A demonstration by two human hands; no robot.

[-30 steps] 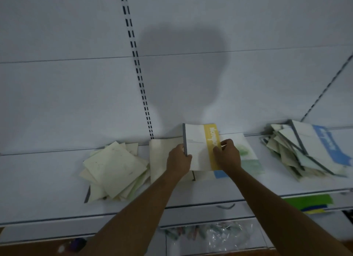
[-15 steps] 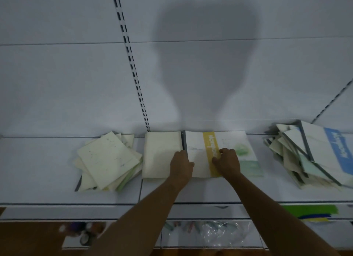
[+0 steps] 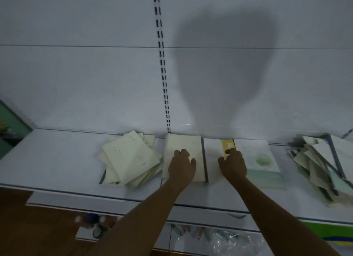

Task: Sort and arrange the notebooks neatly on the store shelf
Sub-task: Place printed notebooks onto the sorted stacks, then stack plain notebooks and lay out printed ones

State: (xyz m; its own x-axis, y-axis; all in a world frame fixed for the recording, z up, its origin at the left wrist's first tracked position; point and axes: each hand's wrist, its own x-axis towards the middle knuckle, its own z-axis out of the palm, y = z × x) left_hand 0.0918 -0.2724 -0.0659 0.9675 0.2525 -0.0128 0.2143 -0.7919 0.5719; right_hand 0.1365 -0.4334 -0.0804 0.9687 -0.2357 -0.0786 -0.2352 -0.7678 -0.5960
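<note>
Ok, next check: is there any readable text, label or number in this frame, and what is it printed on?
Nothing reads in full.
Yellow-band notebook: white lettering on the band, mostly covered by the right hand; unreadable.
Cream notebook atop the left pile: tiny dark marks, too small to read.
Green-patterned notebook: no legible words.
Cream notebook under the left hand: no print visible.

White lettering runs along the yellow band (image 3: 227,144) of the notebook (image 3: 214,150) under the right hand (image 3: 233,165), mostly covered and too blurred to read.
</note>
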